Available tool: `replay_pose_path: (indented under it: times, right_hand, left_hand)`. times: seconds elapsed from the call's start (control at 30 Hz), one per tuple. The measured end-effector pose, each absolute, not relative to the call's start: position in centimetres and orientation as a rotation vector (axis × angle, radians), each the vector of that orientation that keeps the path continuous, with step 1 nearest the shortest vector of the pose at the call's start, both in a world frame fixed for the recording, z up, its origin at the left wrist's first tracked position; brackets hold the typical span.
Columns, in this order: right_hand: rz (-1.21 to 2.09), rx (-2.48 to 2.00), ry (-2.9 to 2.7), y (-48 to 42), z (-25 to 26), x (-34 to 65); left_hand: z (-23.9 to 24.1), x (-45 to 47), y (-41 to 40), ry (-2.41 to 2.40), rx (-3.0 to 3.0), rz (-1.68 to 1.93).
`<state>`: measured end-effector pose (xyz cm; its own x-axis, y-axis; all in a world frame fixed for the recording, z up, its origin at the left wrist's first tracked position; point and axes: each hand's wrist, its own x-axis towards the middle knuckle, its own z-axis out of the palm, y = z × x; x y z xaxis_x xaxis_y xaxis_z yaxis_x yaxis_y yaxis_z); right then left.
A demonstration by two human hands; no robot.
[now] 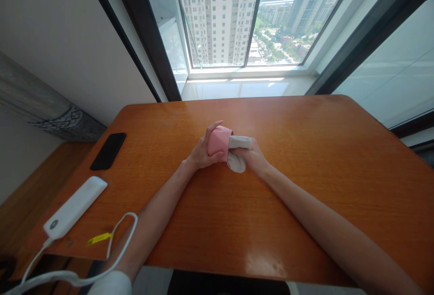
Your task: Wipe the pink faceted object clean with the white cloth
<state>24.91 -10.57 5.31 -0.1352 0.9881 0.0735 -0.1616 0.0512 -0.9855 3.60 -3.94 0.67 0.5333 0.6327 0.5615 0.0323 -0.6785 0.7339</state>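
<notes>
Snugly, left hand (pixel 200 154) clasps smooth pink container (pixel 219 141); right hand (pixel 257 158) grips limp whitish cloth (pixel 236 163).

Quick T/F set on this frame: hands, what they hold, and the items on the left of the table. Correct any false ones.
1. The left hand holds a pink container. True.
2. The right hand holds a pale cloth at the container's right end. True.
3. The cloth is completely hidden inside the container. False: part of it shows outside, some hanging below the right hand's fingers.
4. A black phone lies farther from the viewer than a white device. True.
5. The white device has nothing attached. False: a white cable meets its near end.
6. The phone touches the left hand. False: it lies apart, near the table's left edge.
</notes>
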Motion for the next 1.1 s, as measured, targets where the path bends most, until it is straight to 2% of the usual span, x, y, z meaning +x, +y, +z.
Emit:
replay_pose_path:
  times: [0.1,0.23,0.33,0.53,0.63,0.73,0.83,0.97,1.1]
  right_hand:
    - [1.535,-0.937,-0.866,-10.5,4.9,24.0]
    - [1.552,-0.918,-1.029,-10.7,4.8,23.9]
    - [1.412,-0.933,-1.350,-10.6,4.8,24.6]
    - [0.887,-0.749,-1.919,-10.6,5.0,25.5]
    - [1.112,-0.833,-1.752,-10.8,5.2,25.3]
    - [1.499,-0.939,-1.299,-10.8,5.5,24.6]
    - [1.679,-0.930,-0.896,-10.7,5.4,24.0]
    - [1.599,-0.916,-0.959,-10.7,4.8,23.9]
    - [1.304,-0.889,-1.499,-10.8,4.2,24.8]
  left_hand:
    - [0.7,3.7,-3.9,0.526,2.075,1.161]
    - [0.8,3.8,-3.7,0.450,2.006,1.219]
    - [0.9,3.7,-3.7,0.415,1.994,1.241]
    - [0.7,3.7,-3.7,0.416,1.980,1.210]
    - [0.8,3.8,-3.8,0.415,1.991,1.226]
    - [0.8,3.8,-3.8,0.387,2.021,1.220]
    - [0.5,3.7,-3.7,0.438,2.084,1.191]
    - [0.4,3.5,-3.7,0.484,2.091,1.179]
    - [0.6,3.4,-3.7,0.473,2.043,1.186]
